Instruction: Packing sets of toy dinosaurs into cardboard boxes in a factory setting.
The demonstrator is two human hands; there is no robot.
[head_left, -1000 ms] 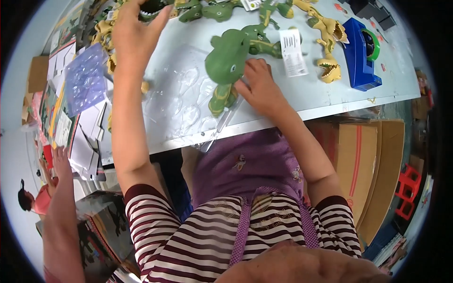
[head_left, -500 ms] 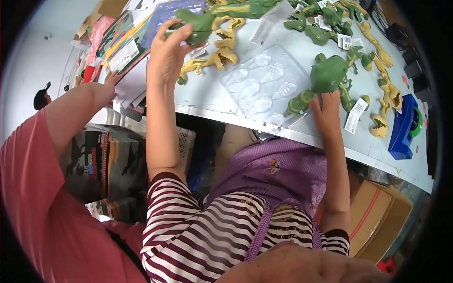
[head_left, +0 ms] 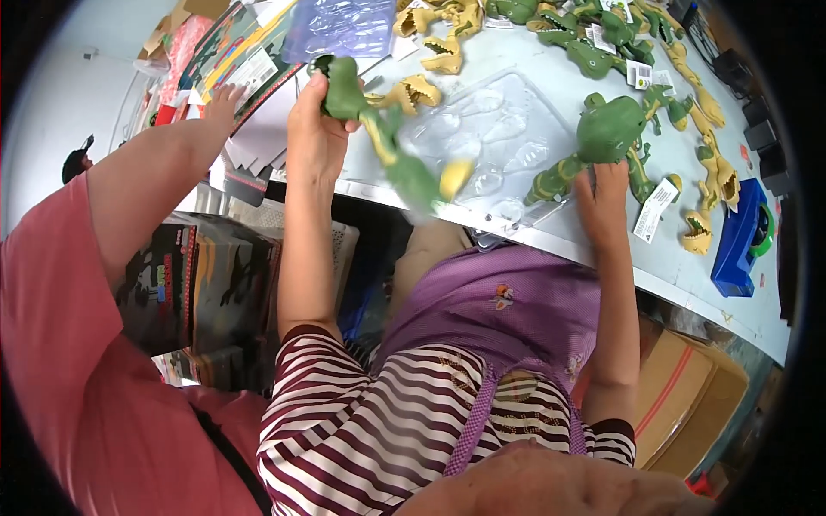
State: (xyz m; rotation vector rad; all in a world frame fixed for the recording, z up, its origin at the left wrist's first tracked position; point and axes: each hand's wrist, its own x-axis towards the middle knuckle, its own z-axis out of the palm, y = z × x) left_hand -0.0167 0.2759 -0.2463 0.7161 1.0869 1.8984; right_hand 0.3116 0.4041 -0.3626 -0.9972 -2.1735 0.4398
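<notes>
1. Landmark: the clear, moulded plastic tray point(head_left: 495, 129) lies flat on the white table.
2. My left hand point(head_left: 325, 129), left of the tray, grips a long green plastic dinosaur toy with a yellow stripe point(head_left: 379, 133) by its head. This end grip presumably leaves the body free; it trails, blurred, toward the tray's near-left corner.
3. My right hand point(head_left: 605, 193) sits at the tray's right edge, beneath the large-headed green plastic dinosaur toy point(head_left: 609, 129), probably steadying it. The head hides my fingertips; I cannot tell whether they are closed.
4. Left pose: forearm upright, wrist raised, thumb uppermost.
5. Right pose: forearm crosses the table's front edge, fingers pointing away from me.
</notes>
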